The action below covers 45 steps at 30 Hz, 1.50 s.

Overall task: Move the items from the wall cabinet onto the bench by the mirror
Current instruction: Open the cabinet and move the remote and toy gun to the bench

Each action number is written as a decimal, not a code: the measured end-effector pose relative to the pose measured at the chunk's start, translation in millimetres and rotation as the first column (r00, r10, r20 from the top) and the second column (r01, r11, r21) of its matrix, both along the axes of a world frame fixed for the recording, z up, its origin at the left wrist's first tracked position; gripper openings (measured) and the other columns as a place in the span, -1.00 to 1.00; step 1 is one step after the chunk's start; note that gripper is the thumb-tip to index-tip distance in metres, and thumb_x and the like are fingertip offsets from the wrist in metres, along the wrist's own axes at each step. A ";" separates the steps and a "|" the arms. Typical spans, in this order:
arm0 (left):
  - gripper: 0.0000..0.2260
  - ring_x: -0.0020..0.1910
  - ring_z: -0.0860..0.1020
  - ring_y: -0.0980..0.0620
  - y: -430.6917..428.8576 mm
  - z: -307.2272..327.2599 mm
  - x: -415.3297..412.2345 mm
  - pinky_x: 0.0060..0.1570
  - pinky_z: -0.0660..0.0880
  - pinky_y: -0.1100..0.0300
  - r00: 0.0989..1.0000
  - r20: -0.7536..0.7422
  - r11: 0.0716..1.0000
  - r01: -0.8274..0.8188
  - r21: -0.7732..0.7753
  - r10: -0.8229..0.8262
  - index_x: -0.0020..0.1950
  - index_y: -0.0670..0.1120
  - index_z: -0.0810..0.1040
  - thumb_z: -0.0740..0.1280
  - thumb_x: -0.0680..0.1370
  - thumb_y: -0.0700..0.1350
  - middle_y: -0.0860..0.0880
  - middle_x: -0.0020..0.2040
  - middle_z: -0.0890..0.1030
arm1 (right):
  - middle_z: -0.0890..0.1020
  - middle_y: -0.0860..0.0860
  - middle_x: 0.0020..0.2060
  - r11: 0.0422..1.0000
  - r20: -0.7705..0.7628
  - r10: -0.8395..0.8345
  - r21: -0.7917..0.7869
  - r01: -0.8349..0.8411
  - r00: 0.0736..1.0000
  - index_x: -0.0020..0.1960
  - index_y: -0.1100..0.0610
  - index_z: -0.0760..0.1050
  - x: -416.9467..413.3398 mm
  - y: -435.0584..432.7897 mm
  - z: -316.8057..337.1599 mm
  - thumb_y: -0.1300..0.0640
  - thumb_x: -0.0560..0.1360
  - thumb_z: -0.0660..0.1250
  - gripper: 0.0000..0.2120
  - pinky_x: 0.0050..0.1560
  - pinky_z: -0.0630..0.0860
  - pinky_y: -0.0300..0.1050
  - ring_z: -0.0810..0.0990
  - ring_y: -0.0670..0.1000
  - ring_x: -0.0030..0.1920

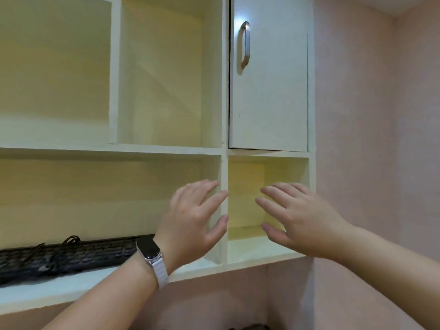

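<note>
Hovering in front of the cream-white laminate wall cabinet (223, 148), both bare hands are raised, backs toward the camera. The left hand (192, 217) sits before the upright divider between the long lower shelf (59, 282) and the small lower-right compartment (247, 248). Its fingers (214, 201) are straight and spread and grip nothing. Whether their tips touch the divider cannot be told, as they are blurred. A dark oblong smart band on a white ribbed strap (151, 254) circles the left wrist.

The right hand (297, 217) is held before the small compartment's opening, near the left hand but apart from it. Its fingers (269, 206) are likewise straight, fanned out and closed on nothing.

A flat black computer keyboard (90, 256) lies along the long lower shelf, left of the left hand, with its right end hidden behind that wrist. A bundled black cable (69, 244) rests on top of it.

Above the small compartment, a white cabinet door (269, 91) with a curved brushed-metal handle (245, 44) is closed. Right of the cabinet and below it runs a pale pink wall (369, 139).
</note>
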<state>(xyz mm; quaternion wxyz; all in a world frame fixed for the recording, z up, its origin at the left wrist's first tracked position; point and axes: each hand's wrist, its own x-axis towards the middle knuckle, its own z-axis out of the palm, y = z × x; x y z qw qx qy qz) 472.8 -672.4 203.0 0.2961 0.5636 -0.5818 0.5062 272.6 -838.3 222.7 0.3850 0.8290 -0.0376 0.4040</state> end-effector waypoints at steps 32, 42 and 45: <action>-0.42 0.45 0.29 -0.13 -104.6 54.3 44.2 0.42 0.14 -0.17 0.868 0.184 0.877 -0.414 -0.245 0.461 0.42 -0.07 0.42 0.27 0.41 0.07 -0.16 0.45 0.40 | 0.53 0.16 0.30 0.817 -0.081 0.252 -0.517 -0.257 0.964 0.17 0.17 0.52 99.4 -76.8 168.1 -0.07 0.61 0.10 -0.62 0.40 0.31 0.18 0.38 0.20 0.43; -0.39 0.46 0.23 -0.15 -103.5 53.5 38.4 0.41 0.11 -0.18 0.829 0.121 0.835 -0.525 -0.166 0.546 0.47 -0.09 0.27 0.17 0.43 0.07 -0.15 0.48 0.32 | 0.57 0.10 -0.14 0.781 -0.158 0.247 -0.552 -0.292 0.956 -0.09 0.10 0.56 83.0 -40.2 179.6 -0.09 0.44 0.19 -0.70 0.26 0.40 0.19 0.53 0.20 -0.05; -0.41 0.46 0.26 -0.15 -101.6 54.1 34.8 0.41 0.15 -0.20 0.837 0.116 0.843 -0.519 -0.145 0.535 0.46 -0.09 0.31 0.18 0.45 0.06 -0.16 0.46 0.37 | 0.58 0.09 -0.14 0.773 -0.170 0.240 -0.562 -0.294 0.956 -0.07 0.11 0.56 70.7 -37.1 182.4 -0.11 0.45 0.19 -0.68 0.18 0.43 0.17 0.52 0.19 -0.06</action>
